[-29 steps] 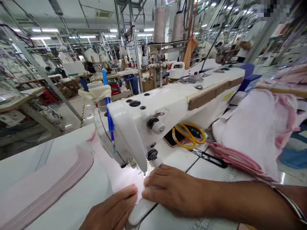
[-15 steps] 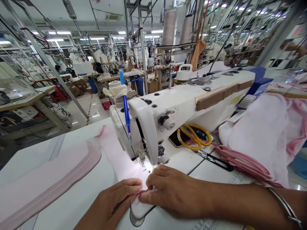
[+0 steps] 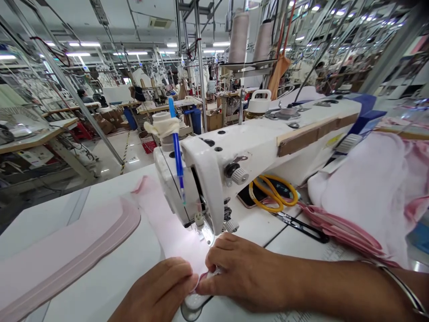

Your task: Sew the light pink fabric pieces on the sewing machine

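A strip of pale pink fabric [image 3: 167, 223] runs under the head of a white sewing machine [image 3: 208, 179], its near edge between my hands. My left hand [image 3: 161, 286] is closed on that edge, fingers bent and pressed together. Close beside it, my right hand [image 3: 241, 273] pinches the same edge between thumb and curled fingers, just in front of the lit presser foot [image 3: 201, 232]. The fabric right under my fingertips is hidden. A blue pen [image 3: 176, 152] is fixed upright to the machine's head.
Yellow-handled scissors [image 3: 273, 194] and black thread snips [image 3: 301, 227] lie right of the needle, by a phone [image 3: 246, 197]. White and pink fabric [image 3: 362, 192] is piled at the right. A curved pink fabric piece [image 3: 77, 250] lies left. Thread cones [image 3: 239, 38] stand behind.
Both hands have drawn slightly nearer to me, with the fabric edge still between them. The left hand's fingers are more bent. The view has shifted slightly.
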Tool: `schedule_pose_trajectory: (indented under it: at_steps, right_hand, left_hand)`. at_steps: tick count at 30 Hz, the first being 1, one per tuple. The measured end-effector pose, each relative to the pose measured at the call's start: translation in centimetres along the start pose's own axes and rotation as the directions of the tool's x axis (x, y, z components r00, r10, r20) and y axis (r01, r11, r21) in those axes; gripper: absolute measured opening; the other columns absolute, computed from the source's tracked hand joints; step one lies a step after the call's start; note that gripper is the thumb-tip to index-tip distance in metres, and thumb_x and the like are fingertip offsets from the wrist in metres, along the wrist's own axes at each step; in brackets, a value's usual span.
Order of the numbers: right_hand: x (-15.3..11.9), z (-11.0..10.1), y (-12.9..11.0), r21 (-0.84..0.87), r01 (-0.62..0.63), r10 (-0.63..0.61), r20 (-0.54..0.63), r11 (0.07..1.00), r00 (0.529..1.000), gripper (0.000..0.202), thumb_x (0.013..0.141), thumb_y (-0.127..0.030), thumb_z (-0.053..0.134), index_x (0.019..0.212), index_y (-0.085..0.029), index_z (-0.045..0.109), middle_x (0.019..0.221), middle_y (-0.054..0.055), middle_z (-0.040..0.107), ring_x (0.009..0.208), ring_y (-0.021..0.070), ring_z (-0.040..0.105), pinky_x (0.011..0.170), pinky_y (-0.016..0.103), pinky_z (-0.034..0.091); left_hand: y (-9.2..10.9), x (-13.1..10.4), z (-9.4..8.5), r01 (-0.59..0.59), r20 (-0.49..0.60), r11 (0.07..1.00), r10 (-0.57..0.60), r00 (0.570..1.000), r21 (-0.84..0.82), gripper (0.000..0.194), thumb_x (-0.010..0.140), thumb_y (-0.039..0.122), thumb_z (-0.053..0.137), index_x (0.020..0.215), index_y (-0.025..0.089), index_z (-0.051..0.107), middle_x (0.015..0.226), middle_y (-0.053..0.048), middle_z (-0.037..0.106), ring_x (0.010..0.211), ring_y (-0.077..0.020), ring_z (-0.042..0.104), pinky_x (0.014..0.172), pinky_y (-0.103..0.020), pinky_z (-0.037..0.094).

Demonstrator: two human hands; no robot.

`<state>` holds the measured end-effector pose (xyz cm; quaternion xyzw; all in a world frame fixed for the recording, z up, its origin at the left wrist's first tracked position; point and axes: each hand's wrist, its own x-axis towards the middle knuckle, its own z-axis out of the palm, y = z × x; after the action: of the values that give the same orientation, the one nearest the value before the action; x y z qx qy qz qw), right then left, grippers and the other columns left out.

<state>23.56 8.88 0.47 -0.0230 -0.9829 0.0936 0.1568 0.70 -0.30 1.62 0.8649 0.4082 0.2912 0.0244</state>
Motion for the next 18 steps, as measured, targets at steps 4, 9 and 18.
schedule_pose_trajectory:
  at_steps: [4, 9, 18]
  right_hand:
    - [-0.1, -0.2, -0.2, -0.030, 0.007, -0.006, 0.014, 1.000, 1.000, 0.026, 0.097, -0.021, 0.046, 0.121, -0.024, 0.057, 0.101, 0.003, 0.058, 0.086, 0.0177, 0.048, 0.085, 0.032, 0.038]
    - [0.0, -0.3, -0.4, -0.094, 0.064, -0.069, -0.054, 0.993, 0.996, 0.023, 0.103, -0.023, 0.039, 0.112, -0.019, 0.059, 0.116, 0.003, 0.057, 0.097, 0.0155, 0.049, 0.092, 0.031, 0.036]
    - [0.1, 0.5, -0.6, -0.088, 0.049, -0.059, -0.105, 0.995, 0.993, 0.022, 0.102, -0.024, 0.042, 0.094, -0.015, 0.060, 0.084, 0.001, 0.058, 0.083, 0.0135, 0.051, 0.075, 0.027, 0.039]
  left_hand:
    - [0.4, 1.1, -0.8, -0.182, 0.067, 0.965, 0.172, 0.983, 0.189, 0.029, 0.103, 0.025, 0.030, 0.102, 0.017, 0.057, 0.092, -0.003, 0.068, 0.087, -0.0093, 0.065, 0.081, -0.012, 0.051]
    - [1.0, 2.5, -1.3, -0.295, 0.078, 0.897, 0.285, 0.955, 0.330, 0.031, 0.102, 0.018, 0.028, 0.096, 0.015, 0.059, 0.079, 0.000, 0.069, 0.073, -0.0109, 0.066, 0.069, -0.016, 0.052]
    - [0.5, 1.6, -0.2, -0.171, 0.044, 0.969, 0.166, 0.985, 0.176, 0.031, 0.092, 0.003, 0.033, 0.098, 0.018, 0.060, 0.075, 0.000, 0.062, 0.070, -0.0113, 0.063, 0.068, -0.019, 0.053]
